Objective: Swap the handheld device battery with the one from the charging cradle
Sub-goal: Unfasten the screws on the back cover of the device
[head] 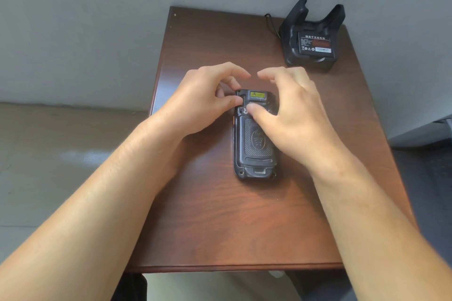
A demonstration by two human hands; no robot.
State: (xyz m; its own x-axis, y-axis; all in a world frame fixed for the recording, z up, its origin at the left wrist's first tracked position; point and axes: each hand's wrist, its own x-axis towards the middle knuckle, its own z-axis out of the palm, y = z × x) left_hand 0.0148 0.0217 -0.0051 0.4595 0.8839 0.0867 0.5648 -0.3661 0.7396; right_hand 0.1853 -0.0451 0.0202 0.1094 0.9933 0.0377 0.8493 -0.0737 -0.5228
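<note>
A black handheld device (255,146) lies face down in the middle of a small brown table (220,222), its textured back cover on. My left hand (208,100) touches the device's top left corner with thumb and fingertips. My right hand (291,115) rests over the top right, its thumb pressing near a small latch at the cover's upper edge. At the table's far right corner stands a black charging cradle (291,56) with a spare battery (315,43), label up, seated in its slot.
The table stands against a grey wall. A thin black cord (272,23) runs behind the cradle. The floor drops away on the table's left, and a dark object (423,134) sits at the right edge of view.
</note>
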